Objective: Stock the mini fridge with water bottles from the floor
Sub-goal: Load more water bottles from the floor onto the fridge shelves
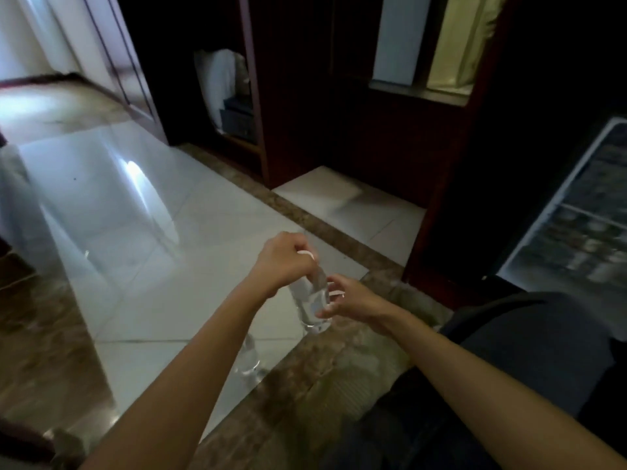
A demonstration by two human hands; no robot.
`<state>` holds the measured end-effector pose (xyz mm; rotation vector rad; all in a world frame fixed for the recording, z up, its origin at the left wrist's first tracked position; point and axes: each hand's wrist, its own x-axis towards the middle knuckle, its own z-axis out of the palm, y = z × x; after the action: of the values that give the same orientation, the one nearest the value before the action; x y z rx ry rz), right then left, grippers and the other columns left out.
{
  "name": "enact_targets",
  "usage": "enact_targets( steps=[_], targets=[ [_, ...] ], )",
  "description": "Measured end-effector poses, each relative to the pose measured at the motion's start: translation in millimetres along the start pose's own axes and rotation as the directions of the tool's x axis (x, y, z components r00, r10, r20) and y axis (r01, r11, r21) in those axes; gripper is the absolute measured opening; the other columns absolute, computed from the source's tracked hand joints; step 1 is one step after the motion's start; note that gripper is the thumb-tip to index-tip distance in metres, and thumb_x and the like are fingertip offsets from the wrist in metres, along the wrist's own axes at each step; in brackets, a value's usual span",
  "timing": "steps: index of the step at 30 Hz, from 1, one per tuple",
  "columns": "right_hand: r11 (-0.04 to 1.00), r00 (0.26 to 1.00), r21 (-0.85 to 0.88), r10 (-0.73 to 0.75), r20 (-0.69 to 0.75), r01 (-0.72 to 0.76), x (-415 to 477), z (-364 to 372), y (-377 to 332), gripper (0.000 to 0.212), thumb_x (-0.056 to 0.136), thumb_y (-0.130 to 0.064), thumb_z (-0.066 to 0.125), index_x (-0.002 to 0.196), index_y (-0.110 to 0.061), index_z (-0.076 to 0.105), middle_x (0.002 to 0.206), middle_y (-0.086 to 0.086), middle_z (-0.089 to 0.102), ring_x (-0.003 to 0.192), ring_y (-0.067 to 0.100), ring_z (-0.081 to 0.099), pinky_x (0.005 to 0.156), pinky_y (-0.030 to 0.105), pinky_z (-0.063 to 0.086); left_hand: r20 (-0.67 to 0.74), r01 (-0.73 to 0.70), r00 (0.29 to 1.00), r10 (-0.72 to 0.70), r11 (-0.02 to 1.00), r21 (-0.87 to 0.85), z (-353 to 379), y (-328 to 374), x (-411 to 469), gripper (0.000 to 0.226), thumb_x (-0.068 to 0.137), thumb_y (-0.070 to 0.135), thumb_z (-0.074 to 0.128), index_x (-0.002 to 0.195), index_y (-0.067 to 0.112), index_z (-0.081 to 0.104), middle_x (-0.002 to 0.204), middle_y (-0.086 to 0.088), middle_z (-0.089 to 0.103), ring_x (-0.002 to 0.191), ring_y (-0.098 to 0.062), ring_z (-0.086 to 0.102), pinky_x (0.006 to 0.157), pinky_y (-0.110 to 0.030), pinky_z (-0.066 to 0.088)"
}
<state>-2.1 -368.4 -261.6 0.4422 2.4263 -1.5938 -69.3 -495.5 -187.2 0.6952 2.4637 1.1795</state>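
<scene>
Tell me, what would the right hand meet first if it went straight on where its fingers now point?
The clear water bottle that the left hand holds by its top. The right hand looks almost on it; depth is unclear.

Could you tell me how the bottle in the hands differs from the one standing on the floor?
The held bottle is gripped at its cap end by the left hand, right fingers curled at its side; the floor bottle is untouched. The held bottle's white cap shows; the floor bottle's top is blurred. The floor bottle sits nearer the camera. Both look clear.
</scene>
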Motion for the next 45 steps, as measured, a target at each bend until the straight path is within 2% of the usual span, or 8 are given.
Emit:
enact_targets(
  steps=[9,14,18,25,32,38,42,45],
  targets=[
    [0.987,0.975,-0.02,-0.159,-0.156,0.158,-56,-159,-10,0.055,0.074,-0.005,0.073,0.116,-0.027,0.047,0.105,-0.01,0.057,0.094,0.003,0.058,0.077,0.011,0.051,0.238,-0.279,0.929,0.283,0.959,-0.051,66,163,67,0.027,0.063,-0.006,0.064,0.057,0.02,0.062,0.066,0.006,0.059,0.068,-0.005,0.053,0.05,-0.012,0.046],
    [0.989,0.863,-0.008,-0.133,-0.487,0.148,-88,-237,27,0.067,0.065,-0.019,0.081,0.12,-0.028,0.044,0.118,-0.001,0.06,0.107,0.011,0.059,0.098,0.04,0.049,0.341,-0.401,0.84,0.422,0.906,-0.135,124,245,85,0.021,0.066,-0.004,0.063,0.068,0.016,0.068,0.063,0.008,0.057,0.065,-0.002,0.051,0.042,-0.004,0.04],
    [0.997,0.736,-0.032,-0.072,-0.673,0.068,-119,-287,66,0.067,0.068,-0.019,0.079,0.124,-0.022,0.042,0.112,-0.006,0.057,0.099,0.009,0.057,0.09,0.036,0.052,0.395,-0.417,0.786,0.477,0.879,-0.232,194,290,97,0.021,0.067,-0.005,0.063,0.073,0.014,0.067,0.07,0.007,0.056,0.068,-0.002,0.051,0.046,-0.01,0.041],
    [0.988,0.578,0.001,0.09,-0.811,-0.152,-151,-345,163,0.057,0.074,-0.013,0.071,0.124,-0.02,0.045,0.108,0.003,0.06,0.1,0.021,0.058,0.084,0.034,0.049,0.565,-0.356,0.676,0.474,0.881,-0.312,330,320,114,0.021,0.073,-0.001,0.066,0.084,0.016,0.067,0.081,0.008,0.059,0.085,-0.01,0.055,0.061,-0.014,0.045],
    [0.906,0.356,0.398,0.423,-0.833,-0.144,-139,-385,280,0.053,0.065,-0.01,0.079,0.111,-0.015,0.053,0.102,-0.002,0.063,0.096,0.017,0.061,0.063,0.017,0.046,0.683,-0.232,0.624,0.38,0.924,-0.303,439,316,149,0.032,0.083,0.009,0.061,0.114,0.012,0.059,0.098,0.002,0.058,0.082,-0.006,0.055,0.069,-0.019,0.045],
    [0.881,0.254,0.461,0.473,-0.844,-0.107,-119,-423,341,0.067,0.07,-0.005,0.076,0.129,-0.015,0.046,0.126,0.005,0.057,0.117,0.025,0.053,0.09,0.03,0.043,0.709,-0.242,0.659,0.251,0.963,-0.115,495,292,202,0.033,0.09,0.002,0.05,0.122,0.005,0.054,0.105,-0.003,0.054,0.102,-0.018,0.052,0.074,-0.019,0.043],
    [0.879,0.196,0.464,0.477,-0.857,-0.109,-106,-449,370,0.069,0.068,0.0,0.077,0.129,-0.011,0.047,0.128,0.01,0.058,0.119,0.028,0.054,0.089,0.029,0.043,0.675,-0.249,0.686,0.27,0.96,-0.13,527,278,232,0.032,0.087,-0.01,0.051,0.119,-0.015,0.052,0.097,-0.012,0.06,0.08,0.005,0.065,0.061,-0.009,0.037],
    [0.861,0.137,0.507,0.508,-0.85,-0.048,-95,-464,383,0.066,0.065,0.0,0.079,0.124,-0.01,0.052,0.117,0.007,0.062,0.111,0.024,0.058,0.087,0.029,0.045,0.696,-0.314,0.68,0.23,0.949,-0.007,542,274,245,0.041,0.09,0.002,0.051,0.13,-0.001,0.046,0.129,-0.015,0.054,0.118,-0.016,0.056,0.082,-0.022,0.039]
  ],
)
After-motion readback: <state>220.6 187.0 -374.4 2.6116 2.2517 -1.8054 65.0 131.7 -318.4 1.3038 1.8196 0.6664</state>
